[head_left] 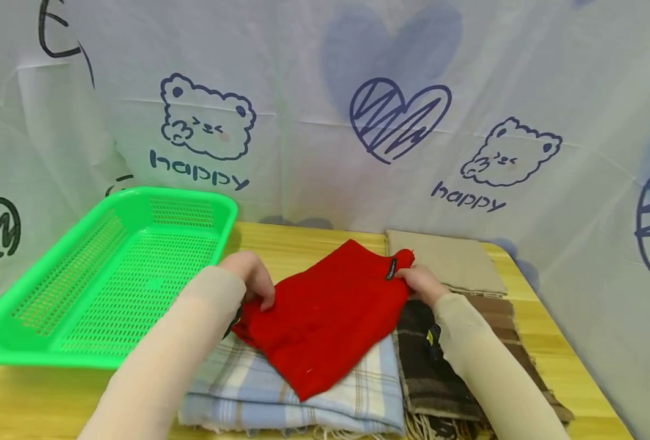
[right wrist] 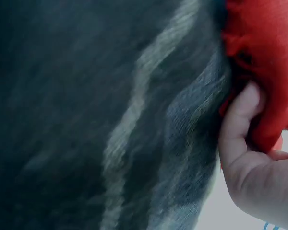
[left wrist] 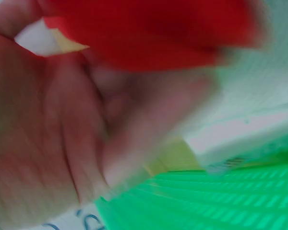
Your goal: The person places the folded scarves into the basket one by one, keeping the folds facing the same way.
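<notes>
A folded red scarf (head_left: 330, 311) with a small black label hangs slantwise between both hands, above a light blue plaid scarf (head_left: 236, 391). My left hand (head_left: 252, 276) grips its left end, fingers bent over the cloth; in the left wrist view, that hand (left wrist: 81, 124) is blurred, with red fabric along the fingers. At the label end, my right hand (head_left: 424, 282) pinches the upper right corner. The right wrist view shows the right hand's thumb and fingers (right wrist: 240, 120) holding the bunched red edge, beside a dark striped scarf (right wrist: 62, 96).
On the left stands a green perforated plastic basket (head_left: 154, 269) with nothing in it. A folded beige cloth (head_left: 451, 260) lies at the back right, behind the brown and black striped scarf (head_left: 429, 379). All rest on a wooden table (head_left: 297, 241) before a printed white curtain (head_left: 302, 73).
</notes>
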A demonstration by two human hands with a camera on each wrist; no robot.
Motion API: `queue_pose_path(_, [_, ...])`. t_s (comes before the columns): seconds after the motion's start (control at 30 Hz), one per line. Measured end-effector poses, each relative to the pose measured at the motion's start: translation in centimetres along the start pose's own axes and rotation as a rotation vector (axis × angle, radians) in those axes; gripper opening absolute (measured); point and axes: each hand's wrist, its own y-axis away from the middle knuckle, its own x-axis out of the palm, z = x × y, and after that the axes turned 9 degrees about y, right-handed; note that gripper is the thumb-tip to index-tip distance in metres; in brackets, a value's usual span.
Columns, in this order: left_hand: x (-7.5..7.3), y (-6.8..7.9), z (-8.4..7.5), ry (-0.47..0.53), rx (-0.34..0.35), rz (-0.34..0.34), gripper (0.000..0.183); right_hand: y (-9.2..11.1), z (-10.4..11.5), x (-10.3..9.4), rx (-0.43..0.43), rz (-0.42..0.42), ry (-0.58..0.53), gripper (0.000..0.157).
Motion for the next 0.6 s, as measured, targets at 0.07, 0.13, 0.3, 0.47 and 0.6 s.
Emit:
queue_pose_path(0.07, [0.2, -0.2, -0.6, 0.001, -0.020, -0.037, 0.014, 0.0, -0.4, 0.1, 0.007, 0.015, 0.010, 0.036])
queue_pose_path(0.13, [0.1, -0.6, -1.0, 0.030, 0.046, -0.099, 0.026, 0.2, -0.4, 0.3, 0.006, 0.031, 0.014, 0.043])
queue_pose_path(0.3, [-0.5, -5.0, -1.1, 0.061, 0.322, -0.343, 0.031, 0.5, 0.2, 0.9, 0.009, 0.054, 0.035, 0.048])
queue_pose_path(0.47, [-0.6, -6.2, -1.6, 0.077, 0.436, -0.429, 0.029, 0.4, 1.3, 1.1, -0.059, -0.032, 0.059, 0.040])
queue_pose_path(0.6, [-1.0, -3.7, -1.9, 0.247, 0.464, -0.428, 0.020, 0.0, 2.4, 0.9, -0.181, -0.117, 0.085, 0.041])
